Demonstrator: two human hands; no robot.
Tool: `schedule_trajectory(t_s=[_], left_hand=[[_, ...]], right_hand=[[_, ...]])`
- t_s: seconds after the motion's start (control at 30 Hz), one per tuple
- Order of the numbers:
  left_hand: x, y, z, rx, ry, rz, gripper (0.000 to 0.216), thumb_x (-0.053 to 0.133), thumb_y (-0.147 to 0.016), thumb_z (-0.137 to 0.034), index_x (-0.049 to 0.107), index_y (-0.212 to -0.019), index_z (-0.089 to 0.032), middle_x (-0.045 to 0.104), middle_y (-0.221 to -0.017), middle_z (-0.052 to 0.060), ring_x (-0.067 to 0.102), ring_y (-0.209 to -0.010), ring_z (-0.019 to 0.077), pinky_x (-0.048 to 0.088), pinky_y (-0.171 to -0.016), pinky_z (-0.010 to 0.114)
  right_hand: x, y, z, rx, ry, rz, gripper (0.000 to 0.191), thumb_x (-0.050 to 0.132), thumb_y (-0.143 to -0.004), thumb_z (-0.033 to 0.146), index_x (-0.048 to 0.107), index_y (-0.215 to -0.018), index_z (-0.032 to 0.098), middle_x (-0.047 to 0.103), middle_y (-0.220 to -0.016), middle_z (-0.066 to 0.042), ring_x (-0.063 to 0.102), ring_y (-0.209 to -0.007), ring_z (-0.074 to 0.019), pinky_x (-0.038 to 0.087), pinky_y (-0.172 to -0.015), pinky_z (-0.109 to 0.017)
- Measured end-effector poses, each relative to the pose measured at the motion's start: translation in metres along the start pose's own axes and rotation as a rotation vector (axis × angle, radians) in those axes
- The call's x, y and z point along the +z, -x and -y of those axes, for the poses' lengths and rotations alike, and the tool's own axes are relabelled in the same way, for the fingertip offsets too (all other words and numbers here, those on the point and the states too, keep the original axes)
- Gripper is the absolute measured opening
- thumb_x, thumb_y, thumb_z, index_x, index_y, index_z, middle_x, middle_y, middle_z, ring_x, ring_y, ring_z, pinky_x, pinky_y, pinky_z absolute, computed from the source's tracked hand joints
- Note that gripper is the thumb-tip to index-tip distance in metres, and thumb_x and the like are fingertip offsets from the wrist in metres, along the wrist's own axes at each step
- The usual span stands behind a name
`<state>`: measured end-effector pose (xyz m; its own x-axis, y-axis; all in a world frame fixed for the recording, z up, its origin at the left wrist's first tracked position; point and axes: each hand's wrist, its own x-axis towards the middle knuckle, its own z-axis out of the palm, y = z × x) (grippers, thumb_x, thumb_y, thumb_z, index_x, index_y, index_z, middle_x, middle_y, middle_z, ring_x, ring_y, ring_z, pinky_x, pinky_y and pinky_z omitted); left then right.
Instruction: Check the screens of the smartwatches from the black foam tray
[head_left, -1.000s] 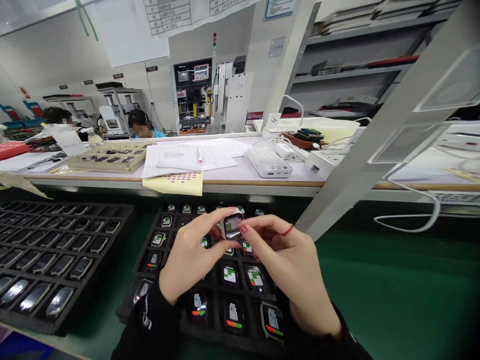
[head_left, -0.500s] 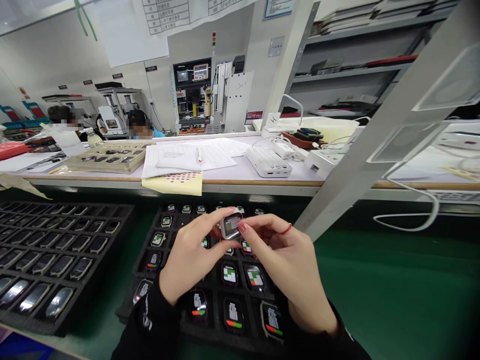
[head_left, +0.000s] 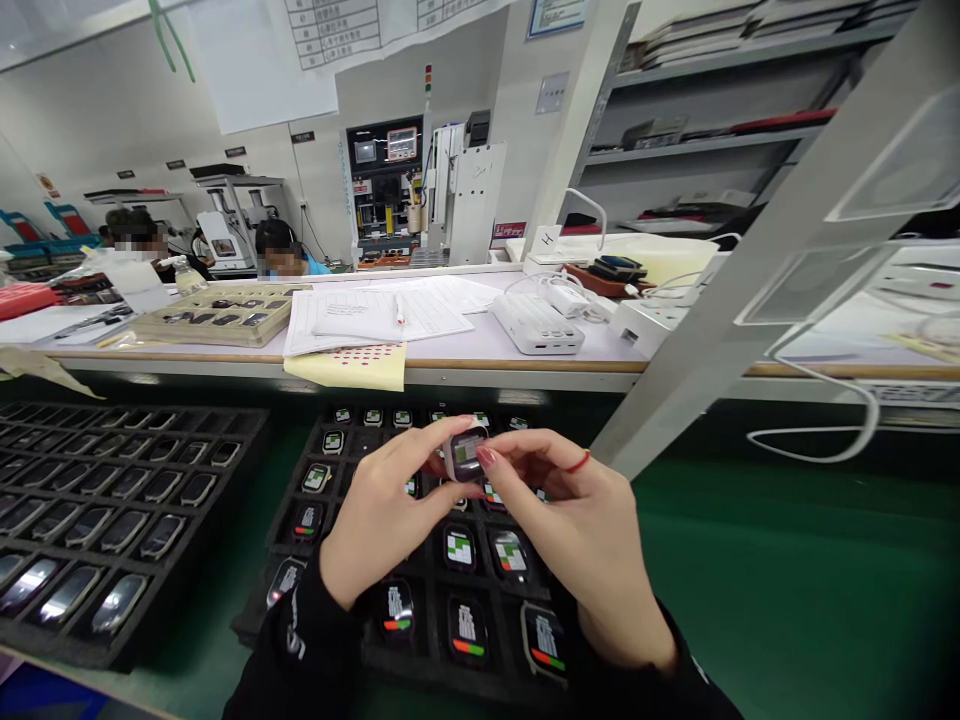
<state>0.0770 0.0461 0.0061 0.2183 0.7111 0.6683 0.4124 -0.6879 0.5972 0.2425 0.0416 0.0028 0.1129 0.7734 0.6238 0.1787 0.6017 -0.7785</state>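
Grn counter (head_left: 787, 580): 2 blk trays (head_left: 431, 610), 1 L, 1 R | 1 watch (head_left: 466, 452) over R tray | L hand (head_left: 394, 505) pinching it | R hand (head_left: 577, 510) thumb at its R edge, grip can't tell

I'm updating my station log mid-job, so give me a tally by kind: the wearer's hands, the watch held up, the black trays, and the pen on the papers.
Hands: 2 (left hand, right hand)
Held watch: 1
Black trays: 2 (left tray, right tray)
Pen: 1
Total: 6
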Motion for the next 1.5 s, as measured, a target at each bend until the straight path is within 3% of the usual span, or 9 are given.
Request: schedule_trajectory(t_s=[0.77,1.13,1.33,1.5], left_hand=[[-0.0016,0.0013,0.0005,-0.001,-0.019,0.025,0.06,0.081,-0.083,-0.014,0.062,-0.137,-0.034,0.07,-0.09,-0.005,0.064,-0.078,0.0107,0.055,-0.08,0.021],[-0.0017,0.0007,0.0023,0.005,-0.047,0.028,0.059,0.079,-0.084,-0.011,0.062,-0.137,-0.03,0.069,-0.091,-0.004,0.063,-0.076,0.0099,0.056,-0.08,0.02],[-0.0007,0.0004,0.003,0.003,-0.048,0.015,0.059,0.08,-0.083,-0.015,0.062,-0.138,-0.028,0.069,-0.088,-0.004,0.064,-0.076,0.0119,0.056,-0.079,0.023],[-0.0023,0.0007,-0.0004,-0.02,0.013,0.023,0.059,0.082,-0.083,-0.023,0.062,-0.138,-0.031,0.071,-0.092,-0.004,0.065,-0.079,0.0129,0.056,-0.084,0.025]], right_hand=[[-0.0021,0.0004,-0.0057,-0.014,0.047,0.01,0.01,0.072,-0.091,0.019,0.076,-0.084,0.026,0.073,-0.076,0.004,0.061,-0.057,-0.0119,0.05,-0.053,-0.019],[0.0041,0.0025,-0.0062,-0.139,0.173,-0.04,0.01,0.072,-0.09,0.016,0.072,-0.092,0.025,0.066,-0.068,0.008,0.054,-0.052,-0.0086,0.046,-0.053,-0.019],[0.0039,-0.0002,-0.007,-0.087,0.106,-0.081,0.022,0.072,-0.086,0.018,0.062,-0.105,0.024,0.056,-0.065,0.009,0.053,-0.052,-0.0106,0.046,-0.05,-0.018],[-0.0027,-0.0042,-0.0057,0.018,0.035,-0.06,0.007,0.064,-0.099,0.025,0.065,-0.105,0.022,0.063,-0.072,0.004,0.057,-0.057,-0.0122,0.049,-0.054,-0.02]])
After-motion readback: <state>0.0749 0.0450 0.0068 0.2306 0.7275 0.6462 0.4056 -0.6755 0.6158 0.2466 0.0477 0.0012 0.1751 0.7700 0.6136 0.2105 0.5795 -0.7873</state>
